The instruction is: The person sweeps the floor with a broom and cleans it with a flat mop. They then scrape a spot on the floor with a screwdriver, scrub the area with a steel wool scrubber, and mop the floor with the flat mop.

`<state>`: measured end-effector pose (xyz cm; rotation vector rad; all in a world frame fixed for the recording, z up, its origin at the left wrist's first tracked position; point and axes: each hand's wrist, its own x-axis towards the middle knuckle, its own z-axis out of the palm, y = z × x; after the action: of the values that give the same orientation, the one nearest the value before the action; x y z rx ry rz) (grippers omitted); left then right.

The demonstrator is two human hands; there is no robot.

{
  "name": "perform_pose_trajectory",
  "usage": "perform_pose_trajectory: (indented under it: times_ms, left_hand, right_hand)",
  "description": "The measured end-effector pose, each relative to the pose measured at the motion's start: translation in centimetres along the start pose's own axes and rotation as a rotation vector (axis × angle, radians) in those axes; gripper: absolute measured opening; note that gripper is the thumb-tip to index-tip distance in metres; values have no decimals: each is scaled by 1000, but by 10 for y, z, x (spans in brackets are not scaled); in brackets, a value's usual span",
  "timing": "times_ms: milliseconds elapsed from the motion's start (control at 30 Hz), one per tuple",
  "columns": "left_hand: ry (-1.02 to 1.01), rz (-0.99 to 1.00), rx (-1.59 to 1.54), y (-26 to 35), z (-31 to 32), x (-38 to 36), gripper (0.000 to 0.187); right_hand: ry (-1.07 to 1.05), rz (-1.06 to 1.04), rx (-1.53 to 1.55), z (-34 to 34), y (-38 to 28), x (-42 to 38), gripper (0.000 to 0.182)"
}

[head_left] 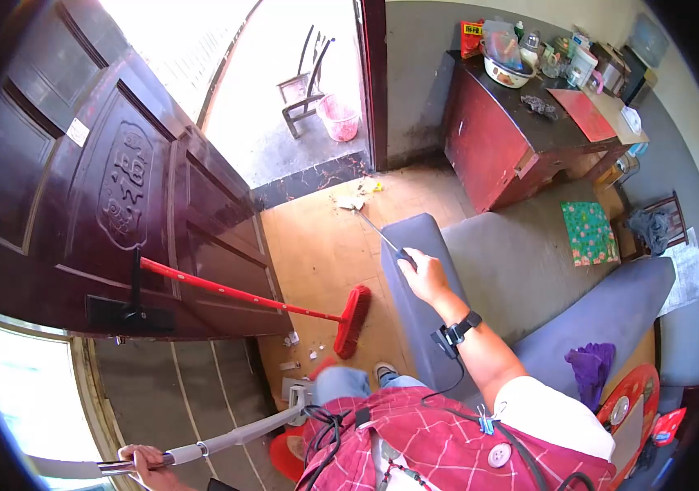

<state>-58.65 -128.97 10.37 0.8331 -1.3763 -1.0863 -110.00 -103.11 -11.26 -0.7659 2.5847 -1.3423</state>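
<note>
My right hand (427,274) is closed round the dark handle of a long thin metal rod (378,232), held out over the grey cushioned seat (416,303). The rod's far end overlaps a crumpled white scrap (350,202) on the floor near the doorway. A small yellow scrap (377,187) lies beside it. At the lower left, my left hand (149,468) grips a white-and-metal pole (235,439), which runs toward a white fitting (297,398) by my legs. A red broom (354,323) stretches across the floor in front of me, its handle reaching toward the dark door.
The carved dark door (128,180) stands open at left, with a black T-shaped tool (130,313) before it. Beyond the threshold are a pink bucket (338,119) and a chair (304,90). A cluttered red cabinet (488,139) is at upper right; purple gloves (589,372) lie on the seat.
</note>
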Motion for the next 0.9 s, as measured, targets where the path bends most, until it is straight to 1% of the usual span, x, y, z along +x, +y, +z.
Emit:
perform_pose_trajectory:
  times_ms: [67, 133, 167, 200, 267, 333, 367, 400, 467, 533, 600, 633, 667, 700, 733, 800, 833, 867, 900]
  left_hand:
    - [10, 3, 26, 9, 23, -2, 7]
    - [30, -1, 75, 12, 49, -5, 6]
    - [-10, -95, -6, -3, 46, -3, 10]
    - [-13, -103, -3, -10, 60, -1, 10]
    - [-148, -127, 67, -17, 109, 8, 11]
    - [-226, -170, 319, -26, 158, 22, 10]
    - [-267, -200, 267, -32, 183, 30, 7]
    - [-301, -210, 285, -41, 204, 38, 8]
    - [-349, -234, 237, -69, 237, 63, 10]
    - [-320, -312, 252, -101, 266, 90, 12]
    - [-336, -429, 320, -134, 294, 127, 11]
    - [-331, -430, 395, -153, 313, 152, 6]
    - [-321, -472, 484, -168, 325, 164, 2]
    - [-344, -501, 470, -199, 320, 179, 7]
    - [-335, -531, 479, -213, 334, 191, 7]
    - [-374, -751, 630, -228, 351, 211, 9]
    - [-436, -747, 685, -241, 351, 220, 11]
    - [-413, -786, 658, -248, 362, 226, 11]
    - [-398, -735, 644, -263, 365, 229, 10]
  right_hand:
    - [6, 5, 2, 3, 2, 15, 32]
    - [38, -49, -48, 4, 4, 32, 31]
    - [35, -44, -52, 4, 4, 42, 31]
    - [29, -35, -20, 5, 2, 54, 31]
    - [21, -14, 13, 7, 3, 76, 30]
    - [36, -12, 23, 13, 4, 107, 29]
    - [6, 54, 31, 18, 8, 126, 28]
    - [18, 50, 33, 26, 15, 145, 28]
    - [76, 11, 40, 47, 29, 196, 28]
    - [130, -50, 24, 66, 41, 253, 27]
    - [90, 9, 31, 85, 50, 315, 27]
    - [150, -33, 53, 108, 64, 354, 26]
    - [176, -58, 59, 123, 83, 383, 26]
    - [103, 114, 0, 131, 78, 410, 26]
    - [76, 124, -14, 144, 79, 444, 26]
    - [102, 240, 57, 171, 88, 491, 25]
    - [80, 225, 6, 180, 88, 517, 24]
    - [7, 343, 89, 189, 91, 543, 27]
    - [20, 317, 39, 200, 98, 567, 27]
